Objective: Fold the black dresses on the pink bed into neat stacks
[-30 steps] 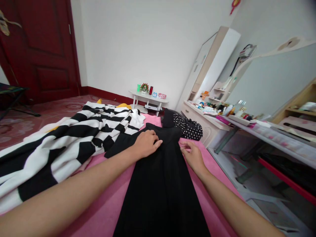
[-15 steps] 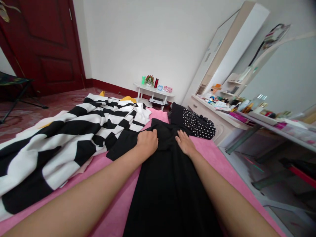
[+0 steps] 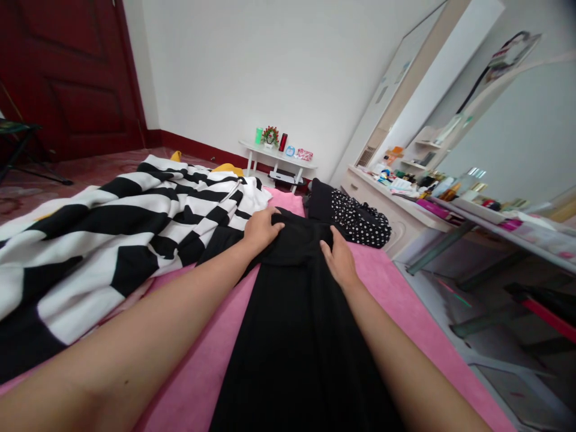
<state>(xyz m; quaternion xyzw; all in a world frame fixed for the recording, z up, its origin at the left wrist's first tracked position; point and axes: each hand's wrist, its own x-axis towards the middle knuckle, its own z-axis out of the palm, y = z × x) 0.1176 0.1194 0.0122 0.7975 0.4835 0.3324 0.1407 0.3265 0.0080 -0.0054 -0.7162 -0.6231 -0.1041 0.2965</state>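
A long black garment point(image 3: 297, 324) lies stretched out on the pink bed cover point(image 3: 211, 360), running away from me. My left hand point(image 3: 261, 228) rests on its upper left part with the fingers curled into the cloth. At the upper right part, my right hand point(image 3: 338, 258) has its fingers closed on a raised fold of the same black cloth. Both forearms reach forward on either side of the garment.
A black-and-white striped garment point(image 3: 121, 222) is spread on the left of the bed. A black polka-dot piece point(image 3: 357, 223) lies beyond the hands. A small white table point(image 3: 276, 157) stands by the wall. A cluttered dresser point(image 3: 405, 204) lines the right; a dark red door point(image 3: 67, 72) is far left.
My right hand moved from the pink cover at the garment's edge onto the black cloth and took hold of it. Both hands have gathered the top of the garment into a raised fold.
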